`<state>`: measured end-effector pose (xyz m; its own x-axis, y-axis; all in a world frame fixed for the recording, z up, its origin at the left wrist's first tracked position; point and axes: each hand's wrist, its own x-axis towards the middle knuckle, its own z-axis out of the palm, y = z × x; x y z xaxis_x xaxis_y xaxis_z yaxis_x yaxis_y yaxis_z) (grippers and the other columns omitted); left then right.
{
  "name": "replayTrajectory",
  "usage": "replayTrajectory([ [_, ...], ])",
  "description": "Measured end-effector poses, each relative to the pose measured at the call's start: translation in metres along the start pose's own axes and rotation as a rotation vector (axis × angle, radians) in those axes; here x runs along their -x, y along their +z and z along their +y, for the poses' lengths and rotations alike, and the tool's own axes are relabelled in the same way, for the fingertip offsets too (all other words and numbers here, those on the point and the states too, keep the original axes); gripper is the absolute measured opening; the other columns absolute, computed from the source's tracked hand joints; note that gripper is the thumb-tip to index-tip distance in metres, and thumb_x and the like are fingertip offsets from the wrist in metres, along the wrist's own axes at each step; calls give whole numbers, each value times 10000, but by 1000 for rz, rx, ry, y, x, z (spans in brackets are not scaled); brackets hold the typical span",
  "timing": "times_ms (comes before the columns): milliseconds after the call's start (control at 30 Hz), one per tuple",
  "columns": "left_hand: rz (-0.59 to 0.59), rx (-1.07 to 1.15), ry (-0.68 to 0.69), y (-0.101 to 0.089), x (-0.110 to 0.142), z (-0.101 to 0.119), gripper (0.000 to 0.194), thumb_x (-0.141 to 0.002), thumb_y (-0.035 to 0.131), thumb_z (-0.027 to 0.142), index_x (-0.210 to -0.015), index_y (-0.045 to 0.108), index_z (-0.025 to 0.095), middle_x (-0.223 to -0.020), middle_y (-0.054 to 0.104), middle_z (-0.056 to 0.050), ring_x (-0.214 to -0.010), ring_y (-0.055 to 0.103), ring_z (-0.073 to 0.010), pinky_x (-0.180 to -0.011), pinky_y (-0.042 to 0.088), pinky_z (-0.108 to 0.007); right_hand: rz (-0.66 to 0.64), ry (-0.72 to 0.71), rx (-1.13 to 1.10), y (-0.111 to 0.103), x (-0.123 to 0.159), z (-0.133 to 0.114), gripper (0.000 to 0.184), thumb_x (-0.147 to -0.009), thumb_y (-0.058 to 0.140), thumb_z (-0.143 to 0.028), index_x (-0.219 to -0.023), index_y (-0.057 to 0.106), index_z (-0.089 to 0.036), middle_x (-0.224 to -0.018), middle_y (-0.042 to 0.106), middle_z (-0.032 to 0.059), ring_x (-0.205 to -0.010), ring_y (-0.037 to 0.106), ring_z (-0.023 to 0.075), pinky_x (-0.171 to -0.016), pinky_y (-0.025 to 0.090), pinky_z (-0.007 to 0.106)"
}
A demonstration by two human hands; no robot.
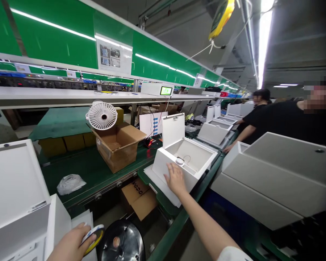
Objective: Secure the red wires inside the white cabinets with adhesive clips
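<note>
White rectangular box [191,154], its hinged white lid [173,129] standing upright, sits on a green conveyor belt [163,214]. From my remote seat, I see the right hand [176,178] lying open and flat against the box's front wall, not gripping, apparently to keep the box from shifting. The raised lid leaves the interior exposed, where a small round white part [179,161] lies with a thin looped cable. The left hand [72,244] is closed in a narrow grip around a yellow-and-white roll of tape [93,237], seemingly held by its edge. Just beside it lies a black round disc [122,243]. Farther off, a white round fan [101,116] rests on a brown cardboard carton [116,148], and a co-worker's bare arm [233,139] reaches toward a grey box [274,174].
</note>
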<state>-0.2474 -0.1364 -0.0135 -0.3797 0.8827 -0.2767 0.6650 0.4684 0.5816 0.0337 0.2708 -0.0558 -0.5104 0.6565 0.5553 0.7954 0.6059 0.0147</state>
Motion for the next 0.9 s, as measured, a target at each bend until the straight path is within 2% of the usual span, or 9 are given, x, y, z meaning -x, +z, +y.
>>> replayTrajectory([
  [100,54,105,64,-9,4,7,466,-938,362,584,-765,559,198,-837,573,-50,-831,589,-213,-791,422,-303,-44,-178,-262,0,37,-72,540,-940,496,-315,-1459,426,-186,-1439,487,163,-1328,439,300,-1096,370,510],
  [200,227,255,147,-24,17,13,448,-930,425,577,-745,552,189,-790,511,-21,-785,540,-181,-749,406,-282,-95,-333,-553,-13,61,-150,560,-919,557,-316,-1455,428,-214,-1418,509,142,-1336,440,269,-1098,399,490],
  [300,496,426,138,-44,49,16,396,-907,518,537,-732,562,184,-743,465,-3,-725,497,-153,-688,404,-261,-109,-406,-826,-45,65,-224,464,-934,547,-311,-1388,496,-228,-1365,554,123,-1299,470,245,-1086,415,476],
  [400,855,631,4,-59,102,12,340,-844,629,525,-821,628,186,-756,524,-5,-673,475,-130,-609,401,-235,-120,-523,-1088,-94,66,-291,336,-955,518,-302,-1276,569,-214,-1251,626,110,-1191,535,218,-1033,448,434],
  [500,1282,858,-145,-61,165,-3,338,-769,725,501,-839,646,180,-763,562,1,-554,388,-84,-489,330,-218,-232,-880,-1205,-147,83,-346,332,-958,517,-400,-1217,586,-205,-1113,686,75,-1048,597,193,-955,476,374],
  [600,1579,924,-214,-54,223,-36,325,-719,785,433,-746,618,155,-775,564,0,-558,408,-77,-452,301,-209,-344,-1291,-1052,-182,121,-386,618,-896,497,-645,-1341,496,-215,-1105,680,71,-1026,611,228,-900,496,390],
  [700,1753,824,-427,-46,267,-83,328,-718,773,439,-755,628,147,-684,547,16,-529,430,-79,-441,313,-206,-341,-1399,-764,-189,162,-412,723,-909,481,-624,-1434,372,-138,-990,672,115,-856,639,256,-719,530,398],
  [800,1720,702,-697,-42,289,-123,309,-764,712,444,-844,653,151,-696,574,18,-585,506,-107,-494,399,-205,-339,-1330,-553,-182,184,-422,569,-960,484,-382,-1430,338,-97,-892,653,115,-681,631,228,-539,487,338],
  [900,1636,664,-742,-39,287,-143,315,-751,687,438,-819,655,133,-652,575,6,-548,471,-108,-487,388,-220,-350,-1295,-504,-179,185,-419,476,-960,479,-365,-1368,393,-136,-874,646,100,-653,636,226,-518,479,333],
])
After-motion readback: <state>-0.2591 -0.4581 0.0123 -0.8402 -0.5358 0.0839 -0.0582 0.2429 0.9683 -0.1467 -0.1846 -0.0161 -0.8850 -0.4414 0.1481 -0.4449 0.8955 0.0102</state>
